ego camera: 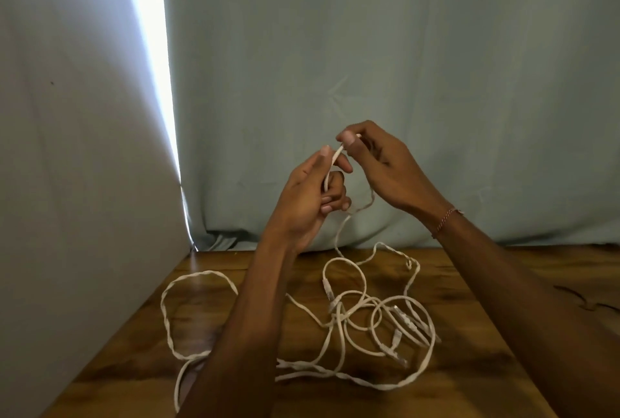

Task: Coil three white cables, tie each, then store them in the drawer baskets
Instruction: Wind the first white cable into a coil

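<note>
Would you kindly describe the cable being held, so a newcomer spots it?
Above the brown wooden table, the left hand and right hand pinch one thin white cable. Unlike the tangled white cables lying below, its end is lifted.

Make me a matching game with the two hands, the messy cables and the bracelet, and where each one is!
Things:
1. left hand
2. right hand
3. tangled white cables
4. bracelet

Places or states:
A. lying loose on the wooden table
B. round the right wrist
C. fingers curled round a cable strand, held upright
D. pinching the cable's end at its fingertips

Pairs: 1-C, 2-D, 3-A, 4-B
</note>
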Demonstrator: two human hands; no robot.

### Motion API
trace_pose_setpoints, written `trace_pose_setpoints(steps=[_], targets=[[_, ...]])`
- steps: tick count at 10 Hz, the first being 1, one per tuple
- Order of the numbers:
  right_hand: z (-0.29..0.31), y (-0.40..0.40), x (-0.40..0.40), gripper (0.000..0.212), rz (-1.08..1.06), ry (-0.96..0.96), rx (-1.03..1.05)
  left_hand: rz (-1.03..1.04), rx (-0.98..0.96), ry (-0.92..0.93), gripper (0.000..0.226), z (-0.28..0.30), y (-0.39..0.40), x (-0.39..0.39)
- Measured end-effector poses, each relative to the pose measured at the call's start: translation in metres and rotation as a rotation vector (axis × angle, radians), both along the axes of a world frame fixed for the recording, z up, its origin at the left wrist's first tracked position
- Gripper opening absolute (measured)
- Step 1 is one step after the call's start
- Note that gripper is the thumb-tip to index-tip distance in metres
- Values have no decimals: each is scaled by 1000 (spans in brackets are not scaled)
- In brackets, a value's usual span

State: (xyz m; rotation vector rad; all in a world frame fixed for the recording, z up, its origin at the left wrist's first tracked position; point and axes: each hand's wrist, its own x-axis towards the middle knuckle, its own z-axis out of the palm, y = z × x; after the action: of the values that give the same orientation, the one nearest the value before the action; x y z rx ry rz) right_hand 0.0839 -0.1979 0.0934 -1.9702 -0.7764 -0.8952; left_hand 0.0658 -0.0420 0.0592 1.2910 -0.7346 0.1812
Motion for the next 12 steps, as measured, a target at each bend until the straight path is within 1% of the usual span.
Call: trace_pose_setpoints(steps=[1, 2, 3, 4, 5, 6, 7, 8, 9, 10, 11, 12], targets=[[-12, -2, 1, 38, 57, 25, 100, -84, -35, 17, 52, 2, 1, -1], [-20, 2, 2, 54, 79, 71, 254, -256, -64, 78, 70, 1, 1, 0], [-27, 7, 2, 55, 72, 66, 328, -469, -81, 113, 88, -2, 1, 4], [-36, 12, 4, 60, 38, 61, 412, -641, -116, 132, 97, -1, 0, 3], [-44, 10, 9, 37, 47, 108, 521, -760, -148, 154, 95, 2, -12, -2], [-58, 7, 7, 15, -39, 78, 436, -706, -158, 159, 81, 10, -21, -4], [-67, 10, 8, 21, -208, 103, 334, -667, -154, 147, 64, 18, -20, -4], [-53, 4, -5, 18, -360, 44, -44, -667, -177, 144, 56, 21, -18, -1], [-48, 5, -17, 21, -249, 156, -323, -660, -226, 144, 48, 21, -19, 4], [-48, 5, -24, 20, -222, 343, -555, -645, -212, 148, 45, 17, -21, 13], [-49, 6, -31, 50, -250, 458, -726, -563, -146, 124, 41, 12, -18, 23], [-45, 6, -39, 78, -239, 446, -814, -480, -100, 99, 36, 9, -13, 30]])
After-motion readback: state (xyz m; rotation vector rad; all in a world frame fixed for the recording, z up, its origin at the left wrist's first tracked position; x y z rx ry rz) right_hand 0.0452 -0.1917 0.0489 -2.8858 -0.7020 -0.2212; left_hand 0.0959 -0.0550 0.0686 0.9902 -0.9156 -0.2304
